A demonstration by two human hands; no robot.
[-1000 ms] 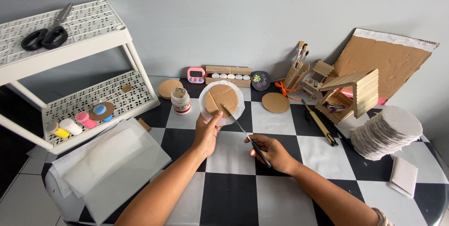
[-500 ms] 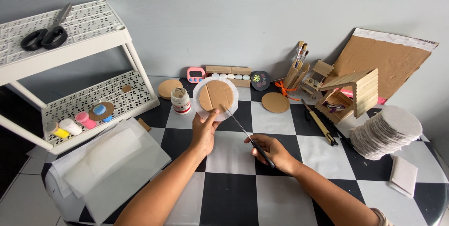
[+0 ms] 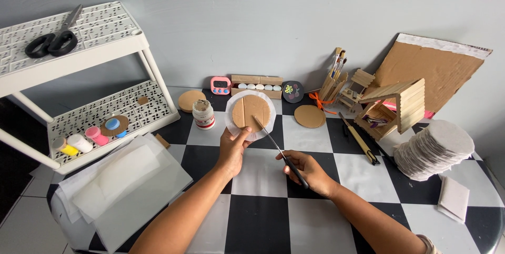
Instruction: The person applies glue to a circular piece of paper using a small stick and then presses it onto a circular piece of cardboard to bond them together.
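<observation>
Here the left hand [image 3: 234,146] pinches the lower edge of a round brown cardboard disc backed with white paper [image 3: 251,113], held upright above the checkered bench [image 3: 263,212]. The right hand [image 3: 310,170], just beside, grips a thin black-handled brush [image 3: 279,151] whose tip touches the disc. Beyond them, a wooden holder [image 3: 332,87] contains brushes. Since a second ago the disc has turned slightly.

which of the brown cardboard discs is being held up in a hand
The cardboard disc backed by a white round, held upright in the left hand. The other discs lie flat on the table or shelf.
</observation>
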